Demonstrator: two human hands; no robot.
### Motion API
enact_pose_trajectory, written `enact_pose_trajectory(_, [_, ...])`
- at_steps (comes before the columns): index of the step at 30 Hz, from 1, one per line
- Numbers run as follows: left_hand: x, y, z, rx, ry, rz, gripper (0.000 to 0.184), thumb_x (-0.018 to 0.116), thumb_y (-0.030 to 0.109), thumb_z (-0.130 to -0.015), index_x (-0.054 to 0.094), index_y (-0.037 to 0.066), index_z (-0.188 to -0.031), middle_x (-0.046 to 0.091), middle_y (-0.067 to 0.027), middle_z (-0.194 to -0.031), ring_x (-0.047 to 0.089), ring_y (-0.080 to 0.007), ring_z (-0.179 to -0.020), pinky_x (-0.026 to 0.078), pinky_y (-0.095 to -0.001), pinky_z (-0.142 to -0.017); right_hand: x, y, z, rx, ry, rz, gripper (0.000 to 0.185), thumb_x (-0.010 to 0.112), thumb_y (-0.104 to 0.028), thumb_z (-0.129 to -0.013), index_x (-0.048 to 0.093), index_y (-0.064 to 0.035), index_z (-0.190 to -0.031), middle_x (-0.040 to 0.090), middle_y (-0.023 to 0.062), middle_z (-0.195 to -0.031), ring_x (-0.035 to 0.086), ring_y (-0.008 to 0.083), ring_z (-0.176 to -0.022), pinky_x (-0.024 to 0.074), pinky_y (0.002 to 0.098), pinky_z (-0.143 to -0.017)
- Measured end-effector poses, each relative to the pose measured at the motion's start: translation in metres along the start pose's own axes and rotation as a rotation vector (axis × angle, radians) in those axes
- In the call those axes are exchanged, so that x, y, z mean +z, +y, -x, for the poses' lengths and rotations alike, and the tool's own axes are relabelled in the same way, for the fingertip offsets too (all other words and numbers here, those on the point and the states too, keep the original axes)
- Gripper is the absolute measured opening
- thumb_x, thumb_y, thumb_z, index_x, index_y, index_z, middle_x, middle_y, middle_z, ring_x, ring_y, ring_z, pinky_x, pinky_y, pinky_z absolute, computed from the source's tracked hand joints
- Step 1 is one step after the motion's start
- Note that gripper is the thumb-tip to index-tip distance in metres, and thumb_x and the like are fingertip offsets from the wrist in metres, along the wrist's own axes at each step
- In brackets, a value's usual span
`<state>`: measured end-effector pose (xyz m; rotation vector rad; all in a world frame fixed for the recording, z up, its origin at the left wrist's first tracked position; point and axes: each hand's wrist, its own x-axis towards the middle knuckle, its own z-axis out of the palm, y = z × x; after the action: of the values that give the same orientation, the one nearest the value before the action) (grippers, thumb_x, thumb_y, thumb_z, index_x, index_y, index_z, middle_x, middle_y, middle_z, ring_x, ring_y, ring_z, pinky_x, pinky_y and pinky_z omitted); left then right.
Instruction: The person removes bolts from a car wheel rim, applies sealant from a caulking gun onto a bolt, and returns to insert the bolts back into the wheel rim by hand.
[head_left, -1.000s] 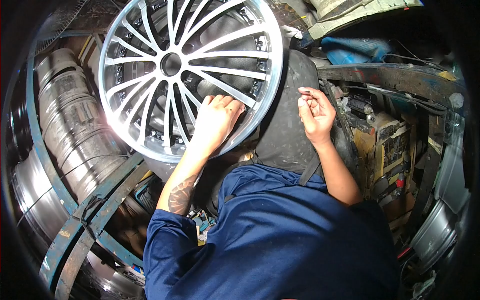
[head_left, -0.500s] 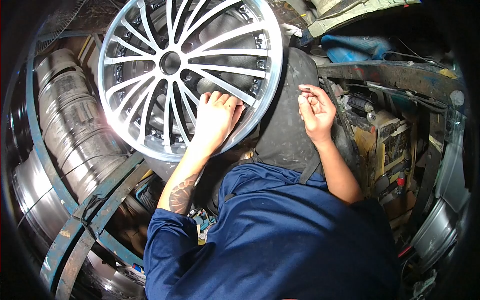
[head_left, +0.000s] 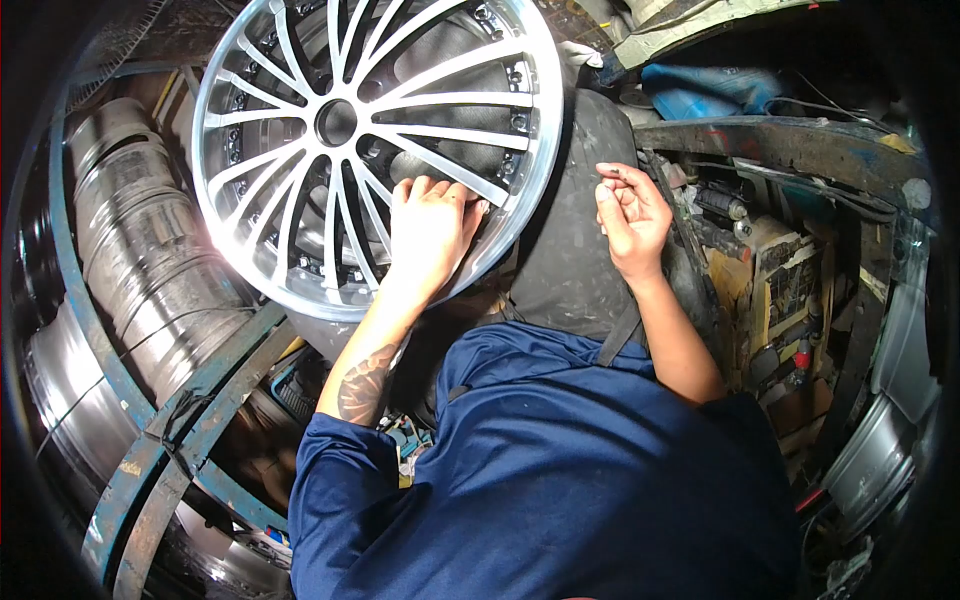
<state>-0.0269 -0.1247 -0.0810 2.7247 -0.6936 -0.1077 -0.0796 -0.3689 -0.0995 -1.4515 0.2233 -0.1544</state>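
A multi-spoke alloy wheel rim (head_left: 545, 120) with a polished lip lies face up in front of me. My left hand (head_left: 428, 228) rests on its lower right part, fingers curled over the spokes and thumb bent toward the lip. A tiny light bit shows by that thumb, too small to name. To the right of the rim, my right hand (head_left: 637, 222) is raised, palm up, fingers curled and thumb drawn in. A small dark spot shows at its fingertips; I cannot make out what it is. Dark bolt heads line the rim's inner edge.
Stacked metal wheel barrels (head_left: 150, 240) stand at left behind a blue metal frame (head_left: 105, 360). Dark covered material (head_left: 590, 240) lies under and beside the rim. A cluttered rack (head_left: 780, 290) and a blue plastic item (head_left: 700, 92) are on the right. Another rim (head_left: 880, 460) leans lower right.
The rim appears slightly farther left in view. My left fingers have shifted a little near the lip, and my right thumb and fingers have moved slightly. Both hands stay in nearly the same places.
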Motion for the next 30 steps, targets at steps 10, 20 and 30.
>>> enact_pose_trajectory(10, [-0.019,-0.011,0.006,0.075,0.079,0.114,0.01,0.069,0.01,-0.081,0.068,0.008,-0.091,0.064,-0.0084,-0.085,0.058,-0.0286,-0.086,0.043,-0.0407,-0.084,-0.001,0.001,-0.001,0.002,0.003,0.002,0.026,0.06,0.006,-0.088,0.061,0.0017,-0.114,0.058,0.0003,-0.089,0.05,0.0007,-0.065,0.0383,0.015,-0.054])
enact_pose_trajectory(20, [-0.024,-0.006,0.019,0.159,-0.052,0.033,0.043,0.06,0.0,-0.07,0.073,0.02,-0.107,0.062,-0.0083,-0.102,0.053,-0.0293,-0.102,0.038,-0.0448,-0.101,0.0,0.0,0.0,0.008,0.005,-0.001,0.026,0.06,0.007,-0.088,0.062,0.0022,-0.114,0.058,0.0013,-0.091,0.05,0.0005,-0.065,0.0386,0.0149,-0.053])
enact_pose_trajectory(30, [-0.029,-0.006,0.015,0.208,-0.12,-0.044,0.031,0.055,0.016,-0.085,0.073,0.021,-0.109,0.058,-0.0063,-0.099,0.053,-0.0258,-0.105,0.032,-0.0457,-0.107,0.002,-0.001,-0.001,-0.005,0.005,0.004,0.025,0.06,0.006,-0.089,0.062,0.0025,-0.114,0.058,0.0011,-0.089,0.049,0.0002,-0.064,0.0374,0.0148,-0.053])
